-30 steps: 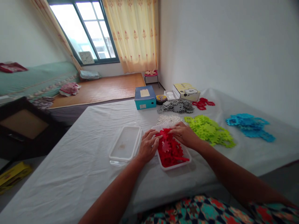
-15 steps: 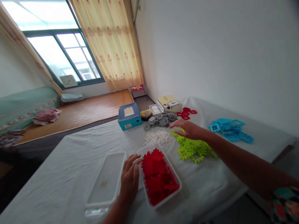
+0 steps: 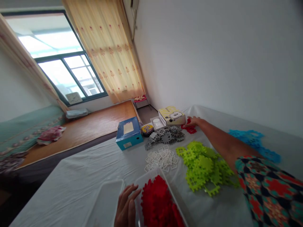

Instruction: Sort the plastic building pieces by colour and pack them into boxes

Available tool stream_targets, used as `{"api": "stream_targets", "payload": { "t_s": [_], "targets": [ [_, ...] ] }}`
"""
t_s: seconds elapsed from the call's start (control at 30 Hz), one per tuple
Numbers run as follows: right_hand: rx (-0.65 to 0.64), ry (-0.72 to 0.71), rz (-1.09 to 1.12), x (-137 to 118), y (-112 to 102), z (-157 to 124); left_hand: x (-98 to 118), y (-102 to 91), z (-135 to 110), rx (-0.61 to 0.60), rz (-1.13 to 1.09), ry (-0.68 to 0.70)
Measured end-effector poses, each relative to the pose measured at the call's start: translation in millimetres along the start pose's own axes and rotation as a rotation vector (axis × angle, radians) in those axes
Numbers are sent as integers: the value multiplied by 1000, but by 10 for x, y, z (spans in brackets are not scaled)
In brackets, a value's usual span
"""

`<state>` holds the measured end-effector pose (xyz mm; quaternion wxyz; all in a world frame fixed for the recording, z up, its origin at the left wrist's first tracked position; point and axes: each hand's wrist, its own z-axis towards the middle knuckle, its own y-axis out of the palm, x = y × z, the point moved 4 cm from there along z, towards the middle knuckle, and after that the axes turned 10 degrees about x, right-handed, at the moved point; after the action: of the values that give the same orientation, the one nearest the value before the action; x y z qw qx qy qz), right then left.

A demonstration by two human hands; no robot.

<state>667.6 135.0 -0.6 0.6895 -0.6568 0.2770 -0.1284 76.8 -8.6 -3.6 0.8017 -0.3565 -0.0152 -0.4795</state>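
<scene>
My right hand point(image 3: 194, 121) stretches far across the table and lies on the small heap of red puzzle pieces point(image 3: 190, 129) beside the yellow cartoon box point(image 3: 172, 115); whether its fingers are closed on any piece is hidden. My left hand point(image 3: 127, 206) rests open, fingers flat, against the left rim of the clear tray point(image 3: 151, 174) filled with red pieces point(image 3: 158, 201). A clear lid point(image 3: 104, 205) lies left of that hand.
Heaps of grey pieces point(image 3: 167, 136), white pieces point(image 3: 161, 157), lime-green pieces point(image 3: 203, 165) and blue pieces point(image 3: 253, 142) lie on the white cloth point(image 3: 78, 176). A blue box point(image 3: 129, 132), a round tin point(image 3: 147, 128) and a small white tub point(image 3: 156, 122) stand at the far edge.
My right hand has left the tray, passed over the green heap and reached the far red pieces. My left hand stays at the tray's left rim. The view has tilted up.
</scene>
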Motion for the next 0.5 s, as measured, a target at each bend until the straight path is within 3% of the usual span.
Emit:
{"api": "stream_targets", "payload": {
  "t_s": [0.17,0.5],
  "targets": [
    [-143,-114,122,34,36,103,2,10,0,-8,9,-18],
    [-103,-154,72,258,2,-235,116,0,40,20,-21,-30]
  ]
}}
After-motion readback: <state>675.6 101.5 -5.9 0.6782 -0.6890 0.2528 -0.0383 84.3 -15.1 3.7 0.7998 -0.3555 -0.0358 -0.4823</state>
